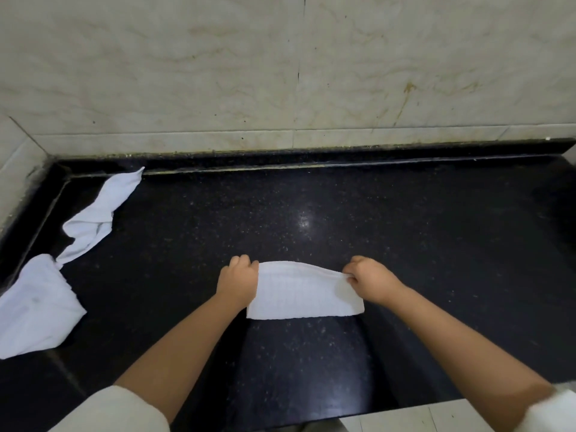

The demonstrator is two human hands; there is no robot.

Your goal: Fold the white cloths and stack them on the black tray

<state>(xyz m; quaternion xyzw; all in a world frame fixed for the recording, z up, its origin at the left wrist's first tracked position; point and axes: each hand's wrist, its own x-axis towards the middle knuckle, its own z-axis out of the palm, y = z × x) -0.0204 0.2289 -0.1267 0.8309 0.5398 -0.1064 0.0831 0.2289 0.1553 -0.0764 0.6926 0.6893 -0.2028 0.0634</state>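
Note:
A white cloth lies in the middle of the black speckled counter, its far edge lifted off the surface. My left hand grips the far left corner and my right hand pinches the far right corner. A second white cloth lies crumpled and stretched out toward the back left corner. A third white cloth lies loosely bunched at the left edge. No separate black tray can be told apart from the counter.
A pale marble wall rises behind the counter, with a raised black ledge along its base. The wall also closes the left side. A light floor tile shows past the counter's near edge at the lower right.

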